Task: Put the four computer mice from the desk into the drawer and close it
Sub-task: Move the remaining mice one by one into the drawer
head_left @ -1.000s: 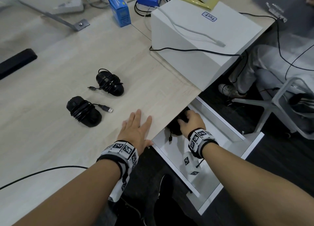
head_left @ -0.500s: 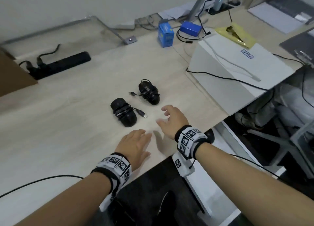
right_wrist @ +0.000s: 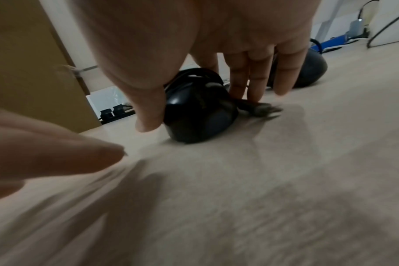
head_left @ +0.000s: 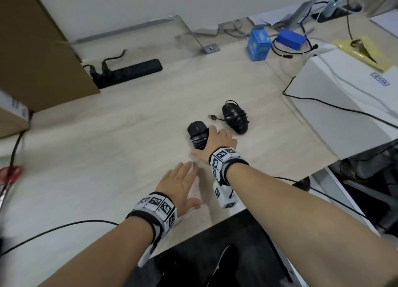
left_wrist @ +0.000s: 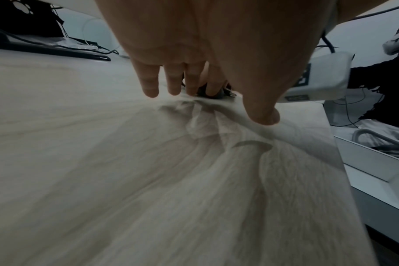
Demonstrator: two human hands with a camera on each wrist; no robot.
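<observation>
Two black computer mice with cords wound round them lie on the light wooden desk (head_left: 107, 157). My right hand (head_left: 217, 140) reaches over the near mouse (head_left: 197, 133). In the right wrist view its thumb (right_wrist: 148, 124) touches the left side of the near mouse (right_wrist: 201, 111), and the straight fingers (right_wrist: 255, 90) come down on the right by its plug. The far mouse (head_left: 235, 119) lies untouched behind the fingers. My left hand (head_left: 181, 185) is flat and open on the desk near the front edge, holding nothing. The white drawer (head_left: 344, 200) stands open at the lower right, with something dark (head_left: 303, 182) inside.
A black power strip (head_left: 129, 71) and a cardboard box (head_left: 38, 49) stand at the back left. A large white box (head_left: 344, 105) with cables across it fills the right side. Blue boxes (head_left: 258, 43) sit at the back. Red-handled scissors (head_left: 10, 174) lie at the left edge.
My right hand left the drawer with nothing in it, crossed the desk edge and reached the near mouse. The left hand stayed flat on the desk. The camera tilted up.
</observation>
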